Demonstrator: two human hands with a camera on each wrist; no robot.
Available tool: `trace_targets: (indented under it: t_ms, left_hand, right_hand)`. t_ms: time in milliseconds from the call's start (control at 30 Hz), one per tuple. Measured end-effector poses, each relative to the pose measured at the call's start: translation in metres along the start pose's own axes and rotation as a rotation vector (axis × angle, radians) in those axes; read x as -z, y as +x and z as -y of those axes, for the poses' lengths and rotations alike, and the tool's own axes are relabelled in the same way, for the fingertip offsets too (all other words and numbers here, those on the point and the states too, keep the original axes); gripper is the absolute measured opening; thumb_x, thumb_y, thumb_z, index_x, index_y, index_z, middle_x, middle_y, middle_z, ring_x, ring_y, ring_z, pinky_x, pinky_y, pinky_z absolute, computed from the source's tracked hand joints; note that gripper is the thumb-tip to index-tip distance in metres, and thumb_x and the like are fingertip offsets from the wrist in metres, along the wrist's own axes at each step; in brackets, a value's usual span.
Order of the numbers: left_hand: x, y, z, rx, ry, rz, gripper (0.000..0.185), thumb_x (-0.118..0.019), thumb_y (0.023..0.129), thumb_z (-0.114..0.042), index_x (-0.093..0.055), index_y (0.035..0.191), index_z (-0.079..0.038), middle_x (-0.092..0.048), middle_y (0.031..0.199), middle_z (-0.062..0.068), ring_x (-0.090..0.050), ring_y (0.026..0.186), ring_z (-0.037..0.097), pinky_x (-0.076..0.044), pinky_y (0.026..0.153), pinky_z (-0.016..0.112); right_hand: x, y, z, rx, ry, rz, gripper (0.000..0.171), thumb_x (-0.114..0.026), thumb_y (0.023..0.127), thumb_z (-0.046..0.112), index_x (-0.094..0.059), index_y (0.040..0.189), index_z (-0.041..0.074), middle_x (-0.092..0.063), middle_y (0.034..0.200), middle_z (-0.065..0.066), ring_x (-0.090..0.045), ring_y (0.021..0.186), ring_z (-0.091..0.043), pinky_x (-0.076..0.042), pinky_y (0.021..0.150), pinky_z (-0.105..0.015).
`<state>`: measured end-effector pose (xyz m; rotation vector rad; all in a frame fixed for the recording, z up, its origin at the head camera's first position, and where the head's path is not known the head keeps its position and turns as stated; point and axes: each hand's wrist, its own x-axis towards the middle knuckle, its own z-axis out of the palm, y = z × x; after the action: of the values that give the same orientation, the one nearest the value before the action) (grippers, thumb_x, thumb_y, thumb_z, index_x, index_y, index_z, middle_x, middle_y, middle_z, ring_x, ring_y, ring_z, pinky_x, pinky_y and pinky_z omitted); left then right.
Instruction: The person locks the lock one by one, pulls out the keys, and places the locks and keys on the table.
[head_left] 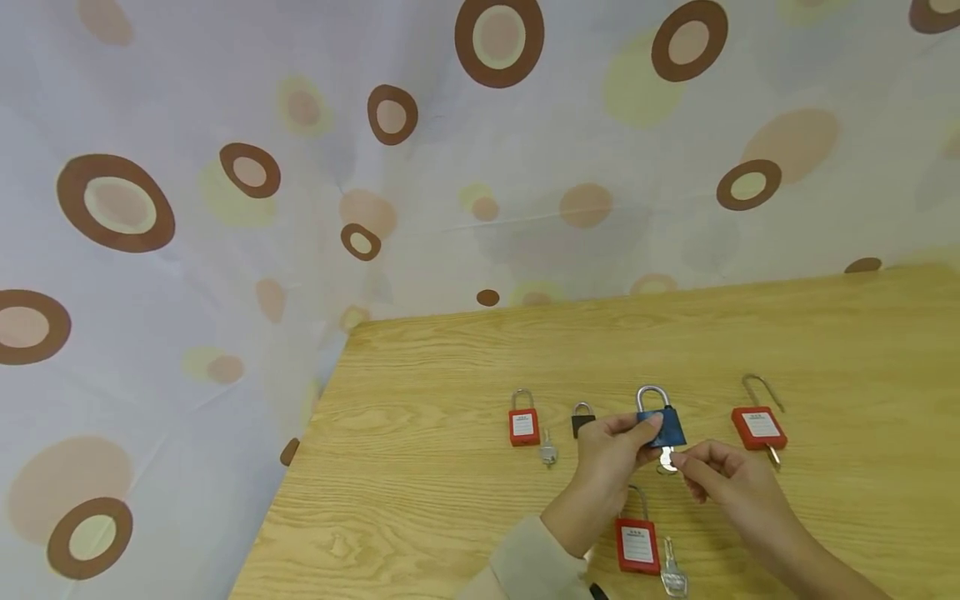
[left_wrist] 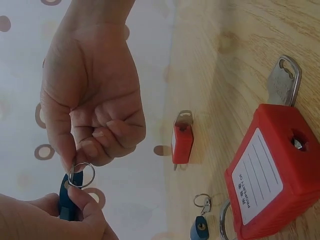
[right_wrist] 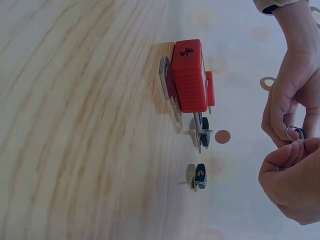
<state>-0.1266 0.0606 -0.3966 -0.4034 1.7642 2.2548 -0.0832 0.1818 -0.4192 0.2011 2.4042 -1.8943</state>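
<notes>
Item: blue padlock (head_left: 667, 427), boxy plastic body, smooth, with a closed arch of bright steel shackle on top. It was held upright above the wooden table (head_left: 825, 350), near the middle of the lock group. The left hand (head_left: 611, 454) gripped its body, thumb and fingers curled round the left side. A silver key (head_left: 667, 460) with a thin wire ring stood in the underside; the right hand (head_left: 723, 477) pinched that key between thumb and forefinger at 6 o'clock of the lock, the other fingers curled loosely.

Table: pale oak-look laminate, strong wavy grain, matte.

Around the blue padlock:
- At 9 o'clock, small black padlock (head_left: 582, 420), shackle closed.
- Farther at 9 o'clock, red padlock (head_left: 523, 423), white label, writing too small to read; a loose silver key (head_left: 548, 451) just beside it.
- At 3 o'clock, red padlock (head_left: 759, 427) with a long shackle swung open, a key in its base, white label unreadable.
- At 6 o'clock, red padlock (head_left: 637, 543) lying flat, ruled white label; the left wrist view showed "PROPERTY OF" along one edge. A silver key (head_left: 672, 572) lay touching its lower right corner.

Backdrop: white cloth (head_left: 225, 250) printed with brown, tan and pale yellow-green rings and ovals.

Left sleeve (head_left: 532, 562): beige cuff.
</notes>
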Motion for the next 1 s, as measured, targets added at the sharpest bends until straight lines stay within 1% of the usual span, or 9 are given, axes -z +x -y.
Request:
trace_targets:
  t_ms: [233, 367, 433, 533, 600, 633, 800, 900, 1000]
  left_hand:
    - [-0.001, 0.002, 0.000, -0.002, -0.004, -0.037, 0.013, -0.071, 0.080, -0.006, -0.068, 0.089, 0.002, -0.068, 0.082, 0.009, -0.064, 0.068, 0.011, -0.054, 0.062, 0.019]
    - [0.001, 0.006, -0.007, -0.026, -0.022, -0.075, 0.015, -0.070, 0.081, -0.008, -0.067, 0.090, 0.004, -0.067, 0.084, 0.009, -0.060, 0.064, 0.009, -0.052, 0.059, 0.017]
    - [0.002, 0.009, -0.011, -0.035, -0.023, -0.093, 0.017, -0.070, 0.081, -0.009, -0.067, 0.092, 0.004, -0.066, 0.085, 0.009, -0.058, 0.062, 0.008, -0.051, 0.058, 0.015]
    - [0.001, 0.013, -0.013, -0.021, -0.009, -0.095, 0.017, -0.070, 0.081, -0.010, -0.067, 0.092, 0.004, -0.065, 0.085, 0.009, -0.056, 0.061, 0.008, -0.051, 0.057, 0.015]
    - [-0.001, 0.015, -0.012, -0.011, 0.004, -0.085, 0.016, -0.070, 0.081, -0.010, -0.067, 0.091, 0.003, -0.066, 0.084, 0.009, -0.056, 0.059, 0.007, -0.050, 0.057, 0.015]
    - [-0.002, 0.016, -0.012, -0.006, 0.010, -0.083, 0.015, -0.070, 0.081, -0.009, -0.067, 0.090, 0.003, -0.066, 0.084, 0.009, -0.055, 0.059, 0.007, -0.050, 0.056, 0.014]
    - [-0.007, 0.021, -0.007, 0.002, 0.085, -0.093, 0.012, -0.071, 0.081, -0.009, -0.069, 0.088, 0.001, -0.067, 0.079, 0.008, -0.053, 0.054, 0.006, -0.047, 0.052, 0.014]
    - [-0.013, 0.024, -0.005, 0.001, 0.175, -0.101, 0.012, -0.072, 0.080, -0.009, -0.069, 0.088, 0.000, -0.066, 0.077, 0.007, -0.057, 0.058, 0.008, -0.051, 0.056, 0.019]
    - [-0.023, 0.029, -0.002, -0.002, 0.256, -0.113, 0.011, -0.072, 0.078, -0.005, -0.068, 0.085, 0.001, -0.064, 0.076, 0.008, -0.064, 0.063, 0.014, -0.056, 0.061, 0.027]
  right_hand:
    - [-0.002, -0.002, 0.001, -0.015, -0.046, -0.015, 0.019, -0.054, 0.094, 0.014, -0.058, 0.083, -0.001, -0.047, 0.061, 0.007, -0.045, 0.058, -0.008, -0.039, 0.055, -0.023]
    - [-0.004, -0.008, -0.003, -0.020, -0.106, -0.015, 0.019, -0.057, 0.092, 0.014, -0.060, 0.085, -0.003, -0.047, 0.060, 0.006, -0.044, 0.056, -0.007, -0.038, 0.051, -0.022]
    - [-0.005, -0.010, -0.005, -0.049, -0.108, -0.002, 0.020, -0.057, 0.092, 0.017, -0.061, 0.088, -0.002, -0.048, 0.061, 0.006, -0.044, 0.057, -0.007, -0.039, 0.052, -0.022]
    - [-0.004, -0.011, -0.005, -0.081, -0.093, 0.007, 0.021, -0.056, 0.093, 0.018, -0.061, 0.090, -0.002, -0.049, 0.063, 0.005, -0.045, 0.059, -0.007, -0.040, 0.053, -0.022]
    - [-0.001, -0.010, -0.004, -0.100, -0.101, 0.007, 0.022, -0.055, 0.093, 0.021, -0.061, 0.091, -0.001, -0.048, 0.064, 0.005, -0.045, 0.060, -0.007, -0.040, 0.055, -0.022]
    - [0.001, -0.009, -0.004, -0.093, -0.126, 0.005, 0.023, -0.055, 0.094, 0.021, -0.061, 0.090, -0.001, -0.048, 0.064, 0.005, -0.044, 0.060, -0.007, -0.039, 0.055, -0.022]
    - [0.016, -0.002, -0.004, -0.069, -0.160, -0.027, 0.026, -0.054, 0.095, 0.025, -0.060, 0.087, 0.000, -0.047, 0.062, 0.008, -0.044, 0.059, -0.006, -0.038, 0.055, -0.023]
    - [0.028, 0.005, -0.006, -0.052, -0.141, -0.062, 0.027, -0.053, 0.095, 0.026, -0.059, 0.083, 0.002, -0.046, 0.060, 0.009, -0.042, 0.057, -0.005, -0.037, 0.052, -0.023]
    - [0.039, 0.012, -0.011, -0.045, -0.192, -0.075, 0.031, -0.052, 0.095, 0.027, -0.059, 0.087, -0.003, -0.045, 0.059, 0.009, -0.040, 0.053, -0.004, -0.036, 0.047, -0.022]
